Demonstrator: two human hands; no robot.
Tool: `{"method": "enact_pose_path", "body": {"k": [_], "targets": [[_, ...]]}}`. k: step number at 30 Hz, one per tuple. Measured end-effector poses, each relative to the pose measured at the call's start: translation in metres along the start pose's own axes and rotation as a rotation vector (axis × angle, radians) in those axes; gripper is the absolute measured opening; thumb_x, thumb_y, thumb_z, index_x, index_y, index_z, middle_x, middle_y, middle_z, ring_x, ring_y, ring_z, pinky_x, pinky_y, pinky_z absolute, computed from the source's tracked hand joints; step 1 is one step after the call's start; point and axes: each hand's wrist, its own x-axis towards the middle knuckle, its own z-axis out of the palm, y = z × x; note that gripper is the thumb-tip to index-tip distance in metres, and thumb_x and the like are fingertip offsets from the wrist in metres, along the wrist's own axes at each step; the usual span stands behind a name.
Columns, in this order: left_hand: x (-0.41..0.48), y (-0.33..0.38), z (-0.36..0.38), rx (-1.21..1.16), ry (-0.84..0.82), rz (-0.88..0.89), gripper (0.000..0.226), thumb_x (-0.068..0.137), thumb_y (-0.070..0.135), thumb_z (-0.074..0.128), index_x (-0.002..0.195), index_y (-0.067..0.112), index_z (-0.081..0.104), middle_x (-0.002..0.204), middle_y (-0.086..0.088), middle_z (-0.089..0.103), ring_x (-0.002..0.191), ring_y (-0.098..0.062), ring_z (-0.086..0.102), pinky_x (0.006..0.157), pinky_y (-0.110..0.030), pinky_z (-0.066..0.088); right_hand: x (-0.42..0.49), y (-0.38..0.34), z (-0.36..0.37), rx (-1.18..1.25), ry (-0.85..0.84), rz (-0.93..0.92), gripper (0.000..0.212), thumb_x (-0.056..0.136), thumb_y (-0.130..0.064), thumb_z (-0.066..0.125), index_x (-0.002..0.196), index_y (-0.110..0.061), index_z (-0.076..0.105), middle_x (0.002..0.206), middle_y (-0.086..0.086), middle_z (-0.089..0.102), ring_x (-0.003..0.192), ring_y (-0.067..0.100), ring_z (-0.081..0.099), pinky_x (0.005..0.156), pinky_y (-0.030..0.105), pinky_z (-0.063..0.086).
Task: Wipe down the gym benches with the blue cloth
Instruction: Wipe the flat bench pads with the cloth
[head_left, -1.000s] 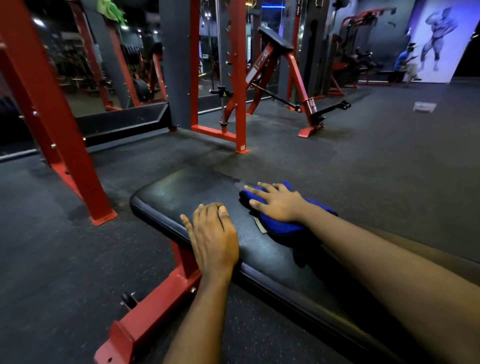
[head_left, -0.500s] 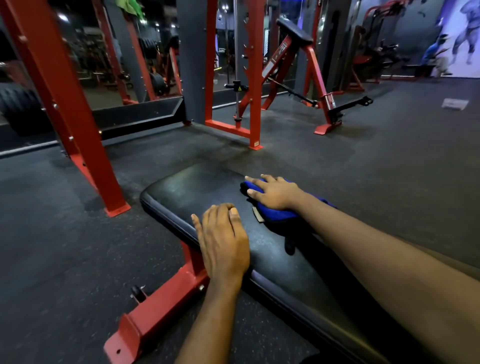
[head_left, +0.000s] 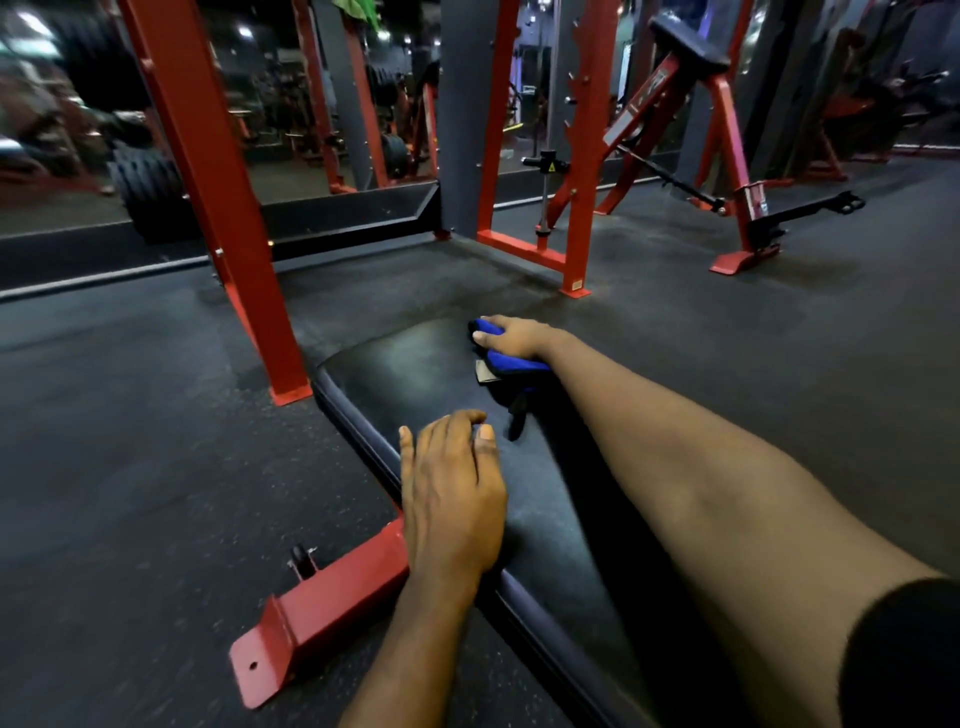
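Note:
A flat gym bench with a black padded top and a red steel foot runs from the lower right toward the middle of the view. The blue cloth lies bunched near the bench's far right corner, with a small tag and a dark strap trailing from it. My right hand presses down on the cloth, fingers curled over its far end. My left hand rests flat on the pad's near left edge, fingers straight and holding nothing.
A red rack upright stands on the floor just left of the bench's far end. Another red frame and an angled red machine stand behind. Dark rubber floor surrounds the bench. Mirrors and weight plates line the back wall.
My right hand has pushed the blue cloth farther along the pad toward the far right corner. The left hand stays planted on the near edge while the view shifts.

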Motion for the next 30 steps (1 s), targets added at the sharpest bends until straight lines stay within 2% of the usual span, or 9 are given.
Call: {"method": "enact_pose_path", "body": {"k": [4, 9, 12, 15, 18, 22, 27, 30], "targets": [[-0.001, 0.003, -0.002, -0.002, 0.012, -0.019, 0.027, 0.102, 0.029, 0.038, 0.117, 0.023, 0.060, 0.116, 0.009, 0.061, 0.117, -0.007, 0.048, 0.123, -0.037, 0.009, -0.022, 0.024, -0.005, 0.126, -0.017, -0.051, 0.063, 0.096, -0.057, 0.051, 0.152, -0.033, 0.035, 0.156, 0.002, 0.040, 0.141, 0.026, 0.040, 0.118, 0.037, 0.028], [-0.005, 0.007, -0.005, -0.009, 0.022, -0.034, 0.024, 0.101, 0.025, 0.043, 0.115, 0.021, 0.061, 0.115, 0.007, 0.062, 0.116, -0.009, 0.050, 0.122, -0.035, 0.009, -0.070, 0.068, -0.004, 0.188, -0.011, -0.060, 0.056, 0.097, -0.050, 0.054, 0.149, -0.032, 0.042, 0.148, 0.000, 0.050, 0.134, 0.022, 0.048, 0.112, 0.030, 0.032], [-0.004, 0.008, -0.006, 0.004, 0.016, -0.036, 0.023, 0.101, 0.025, 0.044, 0.115, 0.020, 0.062, 0.114, 0.006, 0.062, 0.115, -0.011, 0.051, 0.122, -0.036, 0.010, -0.086, 0.088, -0.002, 0.210, -0.031, -0.025, 0.053, 0.097, -0.052, 0.054, 0.145, -0.031, 0.049, 0.143, 0.000, 0.056, 0.128, 0.021, 0.053, 0.110, 0.031, 0.035], [-0.003, 0.008, -0.006, 0.021, 0.013, -0.025, 0.023, 0.101, 0.025, 0.044, 0.114, 0.020, 0.062, 0.113, 0.007, 0.062, 0.114, -0.010, 0.051, 0.122, -0.034, 0.011, -0.076, 0.081, -0.002, 0.154, -0.026, 0.026, 0.054, 0.099, -0.055, 0.046, 0.138, -0.019, 0.054, 0.142, 0.009, 0.055, 0.129, 0.027, 0.052, 0.107, 0.034, 0.036], [-0.002, 0.005, -0.003, 0.039, 0.002, -0.019, 0.025, 0.102, 0.028, 0.041, 0.116, 0.021, 0.061, 0.114, 0.009, 0.061, 0.115, -0.007, 0.050, 0.121, -0.030, 0.011, -0.047, 0.055, -0.002, 0.062, 0.010, 0.060, 0.060, 0.103, -0.054, 0.037, 0.144, -0.012, 0.048, 0.151, 0.016, 0.045, 0.137, 0.034, 0.043, 0.109, 0.035, 0.032], [0.001, 0.001, 0.000, 0.030, 0.003, -0.006, 0.035, 0.098, 0.037, 0.033, 0.118, 0.025, 0.060, 0.114, 0.014, 0.059, 0.114, 0.000, 0.048, 0.120, -0.028, 0.016, 0.015, 0.013, -0.001, 0.017, 0.015, 0.020, 0.065, 0.102, -0.056, 0.035, 0.151, -0.012, 0.037, 0.157, 0.015, 0.034, 0.143, 0.035, 0.035, 0.115, 0.039, 0.028], [0.002, -0.003, 0.004, -0.003, 0.038, -0.036, 0.038, 0.097, 0.037, 0.032, 0.120, 0.026, 0.060, 0.113, 0.020, 0.055, 0.107, 0.022, 0.032, 0.117, -0.034, 0.027, 0.078, -0.030, 0.003, -0.009, 0.007, -0.047, 0.070, 0.098, -0.061, 0.040, 0.155, -0.023, 0.030, 0.160, 0.011, 0.030, 0.144, 0.035, 0.033, 0.118, 0.042, 0.028], [0.003, -0.001, 0.005, -0.017, 0.070, -0.068, 0.036, 0.096, 0.034, 0.035, 0.118, 0.022, 0.061, 0.108, 0.017, 0.055, 0.105, 0.006, 0.045, 0.109, -0.042, 0.037, 0.085, -0.028, 0.007, -0.018, -0.001, -0.067, 0.071, 0.095, -0.066, 0.039, 0.155, -0.030, 0.027, 0.161, 0.008, 0.029, 0.145, 0.034, 0.032, 0.119, 0.043, 0.026]]}}
